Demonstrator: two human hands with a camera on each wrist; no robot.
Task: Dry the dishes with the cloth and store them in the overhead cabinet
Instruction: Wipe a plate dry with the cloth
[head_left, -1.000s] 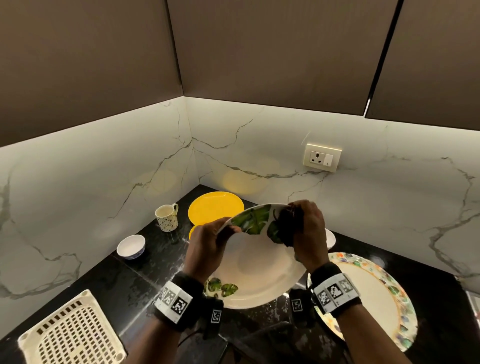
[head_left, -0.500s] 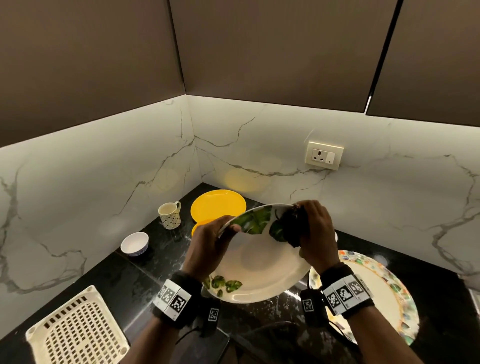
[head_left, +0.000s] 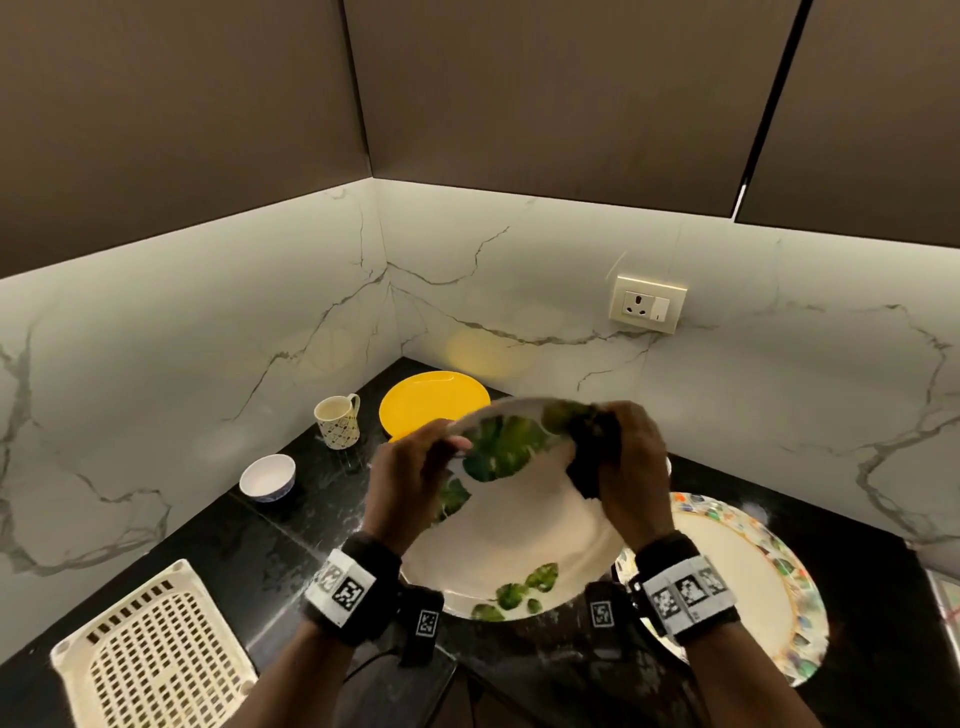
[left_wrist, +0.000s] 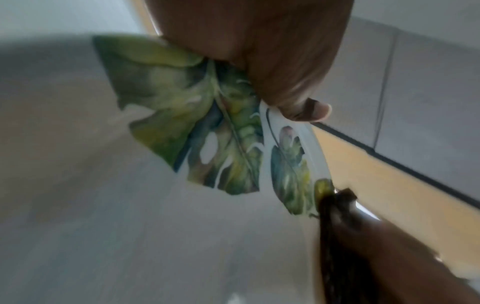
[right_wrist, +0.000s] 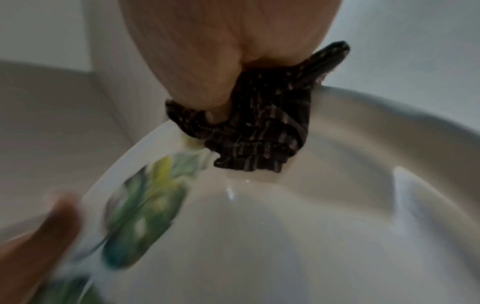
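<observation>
I hold a white plate with green leaf prints (head_left: 519, 530) tilted above the black counter. My left hand (head_left: 415, 467) grips its upper left rim, thumb on the leaf print (left_wrist: 303, 111). My right hand (head_left: 623, 457) holds a dark checked cloth (head_left: 592, 447) bunched against the plate's top rim, seen close in the right wrist view as the cloth (right_wrist: 259, 131) pinched over the plate's edge (right_wrist: 337, 185). The overhead cabinet doors (head_left: 561, 93) are closed above.
A plate with a colourful rim (head_left: 753, 582) lies at the right under my right wrist. A yellow plate (head_left: 431, 400), a patterned mug (head_left: 337, 421) and a small white bowl (head_left: 267, 475) stand in the corner. A white perforated basket (head_left: 150, 654) sits front left. A wall socket (head_left: 649, 304) is on the backsplash.
The plate has turned in my hands, the big leaf print moving left toward my left thumb. The cloth stays at the top rim. Hands and plate have shifted slightly right.
</observation>
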